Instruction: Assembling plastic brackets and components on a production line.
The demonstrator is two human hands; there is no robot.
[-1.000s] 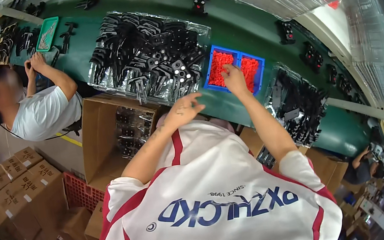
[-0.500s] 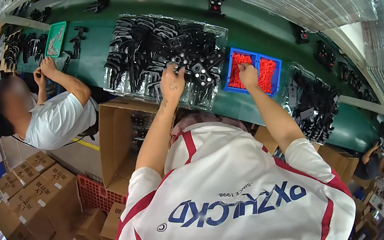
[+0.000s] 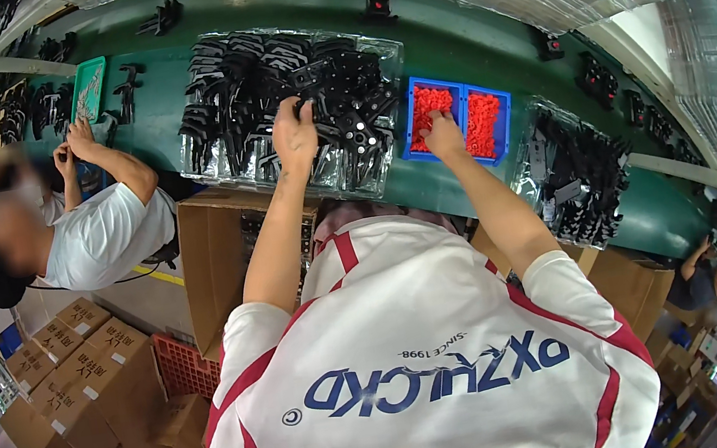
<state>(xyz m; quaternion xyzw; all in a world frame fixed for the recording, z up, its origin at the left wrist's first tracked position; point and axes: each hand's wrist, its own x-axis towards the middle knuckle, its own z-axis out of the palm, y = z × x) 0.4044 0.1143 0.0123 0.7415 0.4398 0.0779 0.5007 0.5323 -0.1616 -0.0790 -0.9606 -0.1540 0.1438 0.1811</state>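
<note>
At eleven o'clock from the view's centre, the left hand (image 3: 295, 138) half-curls over heaped angular black parts (image 3: 233, 84) on shiny, crinkled clear plastic (image 3: 389, 55); whether it grips one, I cannot tell. At two o'clock, the right hand (image 3: 443, 135), fingers bunched, meets small red pieces (image 3: 430, 100) in the left compartment of a rectangular blue tray (image 3: 505, 118) on the smooth green tabletop (image 3: 414, 187); its hold is hidden.

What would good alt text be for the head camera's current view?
A person's right hand reaches into the left side of a divided blue tray of small red parts, their left hand at a pile of black parts on a green workbench. A co-worker in a white shirt is at the left.
</note>
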